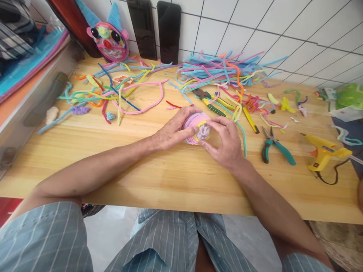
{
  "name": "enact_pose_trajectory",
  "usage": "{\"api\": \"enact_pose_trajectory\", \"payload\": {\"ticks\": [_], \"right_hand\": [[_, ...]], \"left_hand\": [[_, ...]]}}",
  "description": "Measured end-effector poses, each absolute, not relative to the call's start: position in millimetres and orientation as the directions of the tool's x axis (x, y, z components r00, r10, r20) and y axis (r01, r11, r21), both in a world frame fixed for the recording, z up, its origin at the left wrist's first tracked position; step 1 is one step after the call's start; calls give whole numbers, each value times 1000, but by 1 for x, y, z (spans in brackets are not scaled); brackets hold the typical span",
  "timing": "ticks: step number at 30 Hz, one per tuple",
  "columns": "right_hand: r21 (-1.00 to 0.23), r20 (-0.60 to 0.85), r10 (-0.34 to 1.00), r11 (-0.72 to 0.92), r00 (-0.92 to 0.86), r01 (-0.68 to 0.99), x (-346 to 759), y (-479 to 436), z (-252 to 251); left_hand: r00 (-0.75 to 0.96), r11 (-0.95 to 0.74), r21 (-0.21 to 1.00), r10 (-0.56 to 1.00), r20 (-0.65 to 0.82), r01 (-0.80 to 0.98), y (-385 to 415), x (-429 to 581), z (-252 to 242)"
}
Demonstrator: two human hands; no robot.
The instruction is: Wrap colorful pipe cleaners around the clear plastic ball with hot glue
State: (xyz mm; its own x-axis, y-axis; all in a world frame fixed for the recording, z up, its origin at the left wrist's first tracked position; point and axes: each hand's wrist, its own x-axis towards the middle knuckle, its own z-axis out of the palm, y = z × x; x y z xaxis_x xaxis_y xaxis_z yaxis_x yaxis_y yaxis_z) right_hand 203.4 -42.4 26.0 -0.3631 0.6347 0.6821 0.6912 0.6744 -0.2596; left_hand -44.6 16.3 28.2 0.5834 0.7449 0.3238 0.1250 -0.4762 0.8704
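Observation:
Between my hands, just above the wooden table [170, 181], is a round craft piece [195, 120] of coiled pink and purple pipe cleaner, with a yellow ring around a pale mottled centre. My left hand [178, 128] grips its left side, the thumb lying across the front and the fingers around the far edge. On the right, my right hand [225, 139] pinches the rim near the yellow ring with thumb and fingertips. Part of the piece's edge is hidden by my fingers.
A big pile of pipe cleaners [210, 71] lies at the back, with loose ones on the left. Pliers [273, 145] and a yellow glue gun [323, 151] rest on the right. A decorated face figure [110, 41] and two phones [169, 32] stand by the tiled wall.

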Motion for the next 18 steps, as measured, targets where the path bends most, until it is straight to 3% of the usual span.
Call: {"api": "enact_pose_trajectory", "payload": {"ticks": [7,13,15,18], "right_hand": [[-258,681,658,627,-322,735,204,-44,47],[-376,508,805,527,-305,762,222,-98,81],[-434,493,852,414,-173,801,249,-128,72],[-557,503,830,97,242,825,321,-168,44]], "left_hand": [[537,-529,843,742,402,100,17,-45,19],[476,-531,842,767,431,94,27,-50,-1],[445,-547,833,768,460,82,31,-50,-7],[406,-529,843,794,452,97,29,-47,-8]]}}
